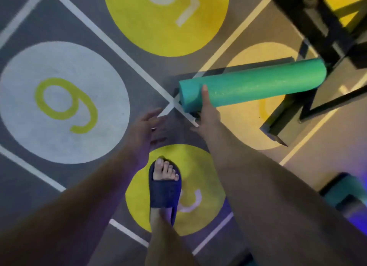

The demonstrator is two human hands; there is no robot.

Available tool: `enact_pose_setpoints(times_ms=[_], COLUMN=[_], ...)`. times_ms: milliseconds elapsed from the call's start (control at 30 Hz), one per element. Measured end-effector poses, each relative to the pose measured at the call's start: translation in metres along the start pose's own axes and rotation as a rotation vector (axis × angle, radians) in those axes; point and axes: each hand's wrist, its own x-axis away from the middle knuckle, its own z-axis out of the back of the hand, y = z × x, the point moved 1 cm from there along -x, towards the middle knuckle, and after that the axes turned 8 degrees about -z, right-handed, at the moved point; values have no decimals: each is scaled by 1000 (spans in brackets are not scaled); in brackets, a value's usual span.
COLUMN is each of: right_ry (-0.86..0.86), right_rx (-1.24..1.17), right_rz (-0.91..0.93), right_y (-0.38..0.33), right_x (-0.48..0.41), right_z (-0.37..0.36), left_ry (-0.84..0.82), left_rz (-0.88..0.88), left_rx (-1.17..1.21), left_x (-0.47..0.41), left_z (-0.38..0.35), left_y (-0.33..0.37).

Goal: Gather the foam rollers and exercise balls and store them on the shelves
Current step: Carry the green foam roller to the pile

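Observation:
A long green foam roller (256, 85) is held above the floor, lying roughly level, its far end near a black metal frame. My right hand (206, 108) grips the roller near its near left end, thumb up across the side and fingers hidden underneath. My left hand (146, 128) hovers to the left of it with fingers spread, holding nothing and not touching the roller. No exercise ball is in view.
The floor is grey with white lines and big numbered circles, yellow (166, 19) and white (61, 102). A black metal frame (321, 27) fills the upper right. A teal-and-dark object (345, 194) sits at the right edge. My foot in a blue slide (164, 188) stands on a yellow circle.

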Motion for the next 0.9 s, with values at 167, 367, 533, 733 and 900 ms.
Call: enact_pose_setpoints(times_ms=[167, 367, 533, 733, 900], right_ry=[136, -9, -187, -479, -775], right_rx=[-208, 80, 610, 1405, 1696], right_rz=[45, -68, -156, 219, 409], right_y=[-7, 28, 34, 59, 155], right_x=[23, 204, 443, 651, 783], right_z=[-34, -41, -59, -180, -316], left_ry=[27, 203, 184, 308, 539], left_rz=[-45, 1, 207, 30, -112], left_rx=[34, 62, 152, 583, 923], left_x=[-1, 119, 283, 466, 551], left_z=[30, 89, 166, 298, 449], left_y=[19, 84, 156, 236, 261])
